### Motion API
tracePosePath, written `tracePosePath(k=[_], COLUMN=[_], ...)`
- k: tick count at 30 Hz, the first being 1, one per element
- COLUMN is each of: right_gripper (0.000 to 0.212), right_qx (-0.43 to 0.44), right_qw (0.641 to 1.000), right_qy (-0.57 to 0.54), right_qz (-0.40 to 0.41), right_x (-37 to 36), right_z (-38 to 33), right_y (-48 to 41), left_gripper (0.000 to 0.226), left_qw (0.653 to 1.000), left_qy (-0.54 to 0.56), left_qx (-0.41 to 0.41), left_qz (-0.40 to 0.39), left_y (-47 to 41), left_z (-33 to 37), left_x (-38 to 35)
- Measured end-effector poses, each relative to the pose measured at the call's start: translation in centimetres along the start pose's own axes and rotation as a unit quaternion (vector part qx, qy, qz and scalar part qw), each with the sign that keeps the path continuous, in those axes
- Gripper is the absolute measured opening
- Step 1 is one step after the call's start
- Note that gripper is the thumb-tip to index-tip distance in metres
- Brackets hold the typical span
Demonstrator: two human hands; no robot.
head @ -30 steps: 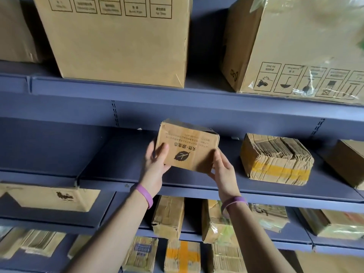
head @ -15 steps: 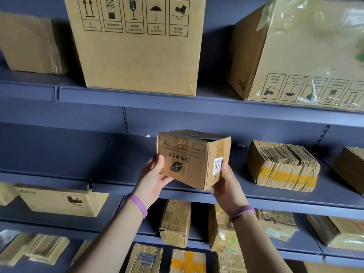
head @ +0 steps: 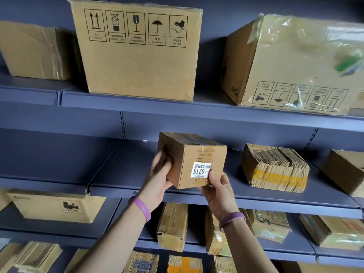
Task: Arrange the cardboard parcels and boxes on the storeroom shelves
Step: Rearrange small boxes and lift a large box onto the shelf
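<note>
Hands first. The left hand point(head: 158, 181) cups the lower left corner of the box point(head: 189, 154), with its fingers laid up the left face. That hand is blurred, so we cannot tell how far the fingers curl. The right hand point(head: 219, 191) pinches the lower right corner, thumb pressed on the front face just beside the white label point(head: 201, 170); its other fingers are hidden beneath.

We find the box at the centre of the frame, turned corner-on to us and tilted, at the front edge of the middle shelf point(head: 126, 191). It appears lifted, touching nothing but the hands. Its top seam is taped.

Handling, in our judgement: light, since a corner hold from each side carries it. The walls look stiff though creased, so pressure belongs on edges and corners, not mid-panel. Bare cardboard should not slip. Contents are unknown, so we advise setting it down flat.

Right of centre on the same shelf lies a bundle point(head: 275, 168) banded with yellow tape, apart from the box with bare shelf between. At upper centre a large carton point(head: 137, 62) with handling symbols stands on the shelf above. More parcels point(head: 173, 225) sit lower down.
</note>
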State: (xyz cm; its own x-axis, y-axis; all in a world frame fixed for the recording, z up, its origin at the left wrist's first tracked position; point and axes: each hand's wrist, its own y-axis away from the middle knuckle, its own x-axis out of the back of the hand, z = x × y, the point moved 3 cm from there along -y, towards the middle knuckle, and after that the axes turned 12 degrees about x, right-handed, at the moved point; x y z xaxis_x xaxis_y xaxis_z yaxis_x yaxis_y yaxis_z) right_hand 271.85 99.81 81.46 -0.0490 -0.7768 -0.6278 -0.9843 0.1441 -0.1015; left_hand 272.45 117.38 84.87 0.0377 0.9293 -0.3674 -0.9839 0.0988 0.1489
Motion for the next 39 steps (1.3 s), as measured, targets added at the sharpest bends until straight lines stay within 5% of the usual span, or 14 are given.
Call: tracePosePath(k=[8,14,26,30,39], right_gripper=[0.046,0.061,0.087,0.053,0.044], right_qx=[0.036,0.033,-0.041,-0.082,0.002], right_qw=[0.998,0.996,0.999,0.994,0.996], right_qy=[0.056,0.084,-0.001,-0.069,-0.085], right_qz=[-0.013,-0.024,0.033,-0.009,-0.005], right_x=[0.1,0.4,1.1,1.1,1.1], right_z=[-0.2,0.1,-0.5,-0.6,0.3], right_y=[-0.1,-0.3,-1.7,-1.1,-1.0], left_gripper=[0.085,0.046,0.056,0.057,0.040], left_qw=[0.998,0.999,0.979,0.975,0.989], left_qy=[-0.045,0.034,0.160,0.163,0.134], left_qx=[0.003,-0.025,0.104,0.121,0.055], left_qz=[-0.047,-0.033,-0.067,-0.088,-0.007], left_y=[0.5,0.3,-0.2,-0.2,-1.2], left_z=[-1.1,-0.1,-0.6,-0.9,-0.6], left_x=[-0.2,-0.2,1.0,1.3,1.1])
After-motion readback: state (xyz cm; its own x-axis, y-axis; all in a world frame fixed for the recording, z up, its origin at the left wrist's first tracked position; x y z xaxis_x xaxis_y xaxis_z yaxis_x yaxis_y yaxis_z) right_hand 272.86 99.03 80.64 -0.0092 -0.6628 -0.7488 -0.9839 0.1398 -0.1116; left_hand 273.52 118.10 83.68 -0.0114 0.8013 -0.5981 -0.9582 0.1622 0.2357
